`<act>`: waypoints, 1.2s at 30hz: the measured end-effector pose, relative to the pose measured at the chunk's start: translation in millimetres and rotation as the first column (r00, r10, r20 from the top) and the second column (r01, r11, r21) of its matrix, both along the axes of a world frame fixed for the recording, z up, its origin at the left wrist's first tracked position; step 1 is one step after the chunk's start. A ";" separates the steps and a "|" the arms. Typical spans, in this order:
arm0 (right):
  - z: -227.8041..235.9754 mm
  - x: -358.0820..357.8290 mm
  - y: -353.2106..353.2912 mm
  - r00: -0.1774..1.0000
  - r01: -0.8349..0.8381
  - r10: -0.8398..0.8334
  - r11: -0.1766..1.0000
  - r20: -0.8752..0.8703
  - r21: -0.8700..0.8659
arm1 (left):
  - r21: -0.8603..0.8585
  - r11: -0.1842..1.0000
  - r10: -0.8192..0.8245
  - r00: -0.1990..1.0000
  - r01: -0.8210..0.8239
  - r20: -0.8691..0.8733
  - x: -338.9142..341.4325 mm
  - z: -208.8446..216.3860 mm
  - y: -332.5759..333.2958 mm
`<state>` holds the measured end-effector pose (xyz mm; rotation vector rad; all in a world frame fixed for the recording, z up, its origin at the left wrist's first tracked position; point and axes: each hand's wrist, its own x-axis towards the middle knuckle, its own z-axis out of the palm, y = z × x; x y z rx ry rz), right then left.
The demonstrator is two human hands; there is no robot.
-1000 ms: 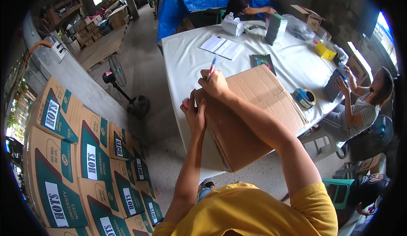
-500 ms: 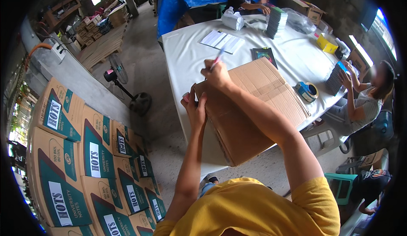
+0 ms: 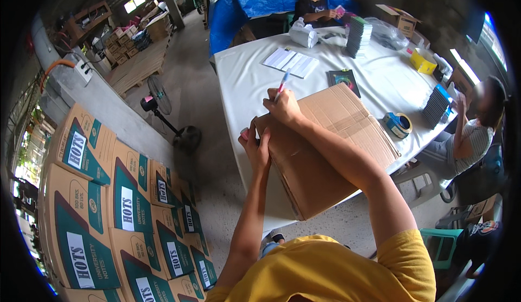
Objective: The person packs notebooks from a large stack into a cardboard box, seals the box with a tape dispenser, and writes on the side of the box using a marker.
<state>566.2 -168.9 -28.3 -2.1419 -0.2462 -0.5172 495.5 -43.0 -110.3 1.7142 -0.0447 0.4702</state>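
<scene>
A brown cardboard box (image 3: 320,155) lies closed on the table's near part, tilted across my view. My right hand (image 3: 283,108) is over its far left corner and grips a pen (image 3: 283,80) with a pink lower part and a bluish upper end. The pen's tip is hidden by my fingers. At the box's left side, my left hand (image 3: 257,149) is against the edge, with a small pink object (image 3: 245,134) held in its fingers. What that object is, I cannot make out.
The white-covered table (image 3: 239,85) bears printed sheets (image 3: 291,62), a dark booklet (image 3: 344,80), a tape roll (image 3: 398,124) and notebook stacks (image 3: 359,37). Two people sit at its far and right sides. Stacked cartons (image 3: 81,220) and a fan (image 3: 157,104) stand left.
The view has shifted slightly. My right hand still grips the pen, which now stands more upright. The person at the far side now holds something pink.
</scene>
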 end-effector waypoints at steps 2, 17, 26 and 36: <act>0.9 -0.1 1.3 1.000 0.008 -0.008 1.000 0.005 -0.026 | 0.007 1.000 -0.002 1.000 0.002 -0.007 0.4 -0.7 -0.8; 3.2 -2.1 0.7 0.999 -0.015 0.017 0.997 0.030 -0.078 | -0.016 1.000 -0.017 1.000 0.016 -0.018 0.5 -1.5 -0.8; 5.8 -14.5 -12.2 0.990 -0.041 0.048 0.998 -0.132 0.055 | 0.015 1.000 -0.013 1.000 0.013 0.026 -0.3 0.0 -0.7; 5.2 -16.9 -11.1 0.996 -0.023 0.018 0.998 -0.092 -0.050 | -0.034 0.999 -0.017 1.000 0.017 0.001 -3.1 7.4 -4.2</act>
